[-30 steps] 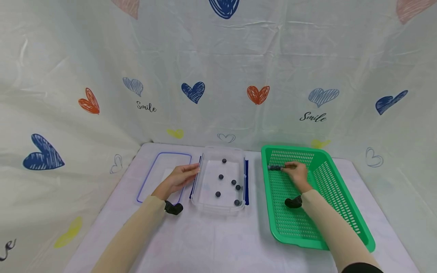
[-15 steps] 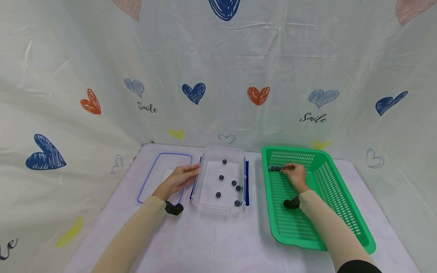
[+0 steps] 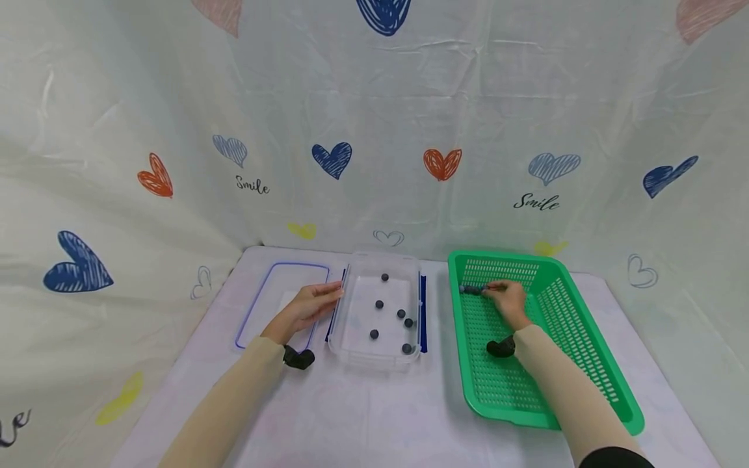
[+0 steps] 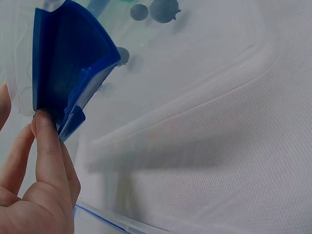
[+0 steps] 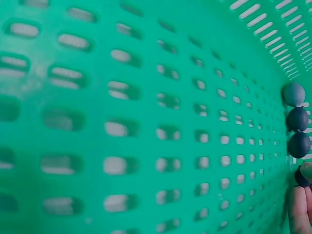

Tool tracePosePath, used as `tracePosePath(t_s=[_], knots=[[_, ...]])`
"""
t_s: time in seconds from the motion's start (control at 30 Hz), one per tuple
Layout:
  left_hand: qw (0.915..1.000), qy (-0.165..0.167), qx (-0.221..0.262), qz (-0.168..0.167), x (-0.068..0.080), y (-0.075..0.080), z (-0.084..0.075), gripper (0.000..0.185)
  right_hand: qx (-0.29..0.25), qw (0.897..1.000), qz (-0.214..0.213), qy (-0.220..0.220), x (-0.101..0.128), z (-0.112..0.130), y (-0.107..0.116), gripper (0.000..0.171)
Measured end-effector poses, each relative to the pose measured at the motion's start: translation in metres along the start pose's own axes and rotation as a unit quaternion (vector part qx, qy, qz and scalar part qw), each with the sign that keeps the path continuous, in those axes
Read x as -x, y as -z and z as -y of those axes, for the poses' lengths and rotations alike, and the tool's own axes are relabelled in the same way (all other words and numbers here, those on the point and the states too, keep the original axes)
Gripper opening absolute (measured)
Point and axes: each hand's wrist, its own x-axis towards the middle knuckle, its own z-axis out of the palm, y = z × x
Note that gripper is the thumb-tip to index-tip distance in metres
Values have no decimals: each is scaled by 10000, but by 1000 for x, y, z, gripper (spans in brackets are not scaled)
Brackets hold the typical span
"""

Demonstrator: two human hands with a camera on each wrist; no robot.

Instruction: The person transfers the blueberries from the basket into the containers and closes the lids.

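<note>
Backdrop (image 3: 374,97): a creased white sheet printed with blue, orange, pink and yellow hearts; the word "Smile" reads twice in black script.

Tabletop (image 3: 374,416): covered in a pale cloth with a fine woven texture.

Green basket (image 3: 585,338): rectangular, rigid plastic, with floor and walls perforated in rows of slots. It stands on my right. A short row of small dark round berries (image 5: 297,131) lies at its far left corner, the berries touching one another along the wall. They are matte, blue-black and near spherical.

Clear container (image 3: 380,351): rectangular, transparent plastic, with blue latches on its long sides, standing at centre. Six of the same dark berries (image 3: 400,313) lie scattered on its floor, mostly apart.

Lid (image 3: 260,305): flat, clear, edged with a blue seal, lying left of the container.

Left hand (image 3: 304,307): it rests over the lid's right edge, and my fingertips (image 4: 46,126) press against the container's left blue latch (image 4: 68,92). The grip is relaxed, fingers nearly straight, enclosing nothing.

Right hand (image 3: 508,300): it is inside the basket at the berry row. My fingertips (image 5: 300,209) touch the nearest berry (image 5: 302,176). I cannot tell whether the grip has closed on it.
</note>
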Motion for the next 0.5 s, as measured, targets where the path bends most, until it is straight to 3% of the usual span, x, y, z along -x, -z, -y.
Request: tracePosePath(t_s=[0.3,0.5], knots=[[10000,-45,-10,32,-2,0,1,53,101,9999,4,94,-2,7,13,25],[10000,-72,-36,32,-1,1,2,54,-60,9997,162,-169,1,12,18,28]])
